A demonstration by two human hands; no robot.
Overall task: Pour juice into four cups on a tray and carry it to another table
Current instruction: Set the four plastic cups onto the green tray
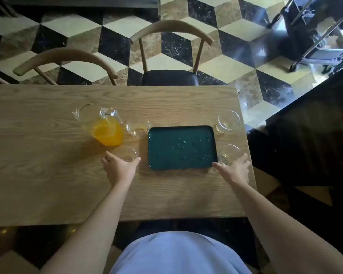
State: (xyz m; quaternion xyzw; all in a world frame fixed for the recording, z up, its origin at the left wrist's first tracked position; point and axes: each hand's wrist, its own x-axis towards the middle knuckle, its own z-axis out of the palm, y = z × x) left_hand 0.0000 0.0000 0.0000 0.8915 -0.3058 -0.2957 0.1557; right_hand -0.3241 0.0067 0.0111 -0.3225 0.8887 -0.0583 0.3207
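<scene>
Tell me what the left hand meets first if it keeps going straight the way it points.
The left hand points at the near-left glass cup, its open fingers already at the rim. That cup comes first; whether they touch it is unclear.

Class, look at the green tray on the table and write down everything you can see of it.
The tray is a dark green rectangle with rounded corners and a low raised rim, its surface flecked with pale specks or droplets. It lies flat on the wooden table, long side across the view, and holds nothing. Four clear glass cups stand on the table around it, two on each side, none on it. The right hand reaches past its near right corner; whether the thumb touches the rim cannot be told.
</scene>
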